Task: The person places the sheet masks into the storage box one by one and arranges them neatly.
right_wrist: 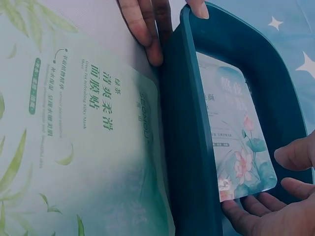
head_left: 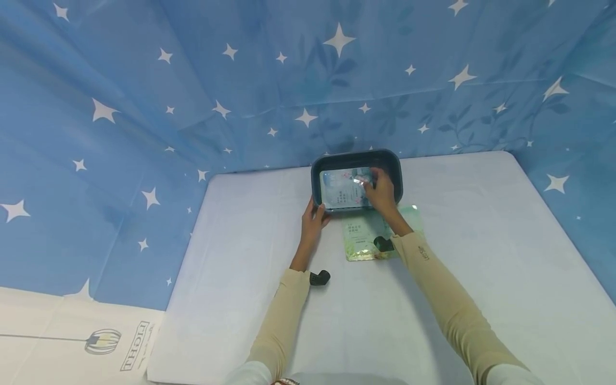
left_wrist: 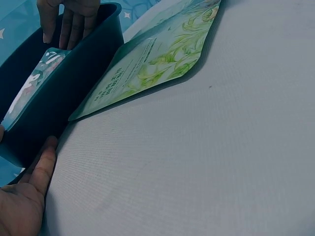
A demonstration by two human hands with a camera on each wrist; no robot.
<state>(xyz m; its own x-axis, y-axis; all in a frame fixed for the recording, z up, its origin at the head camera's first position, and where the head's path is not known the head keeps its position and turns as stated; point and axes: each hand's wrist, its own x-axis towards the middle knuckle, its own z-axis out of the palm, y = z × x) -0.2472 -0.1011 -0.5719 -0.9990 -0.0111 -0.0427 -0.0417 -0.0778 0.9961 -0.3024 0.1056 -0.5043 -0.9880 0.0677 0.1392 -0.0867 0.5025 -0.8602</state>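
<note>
A dark teal plastic bin (head_left: 315,184) stands at the far side of the table. My left hand (head_left: 313,222) grips its near left corner, thumb over the rim and fingers outside the wall. Inside lies a pale blue face mask packet (right_wrist: 236,128) with pink lotus flowers. My right hand (head_left: 382,192) reaches into the bin at the packet's right end. Its thumb and fingers are spread around that end, fingertips right at the edge. A green face mask packet (left_wrist: 162,54) lies flat on the table in front of the bin, partly under my right forearm.
The table has a white cloth (head_left: 231,256). A blue curtain (head_left: 260,80) with white stars hangs right behind the bin and along both sides. Black wrist devices (head_left: 320,277) stick out from both sleeves, the right one above the green packet.
</note>
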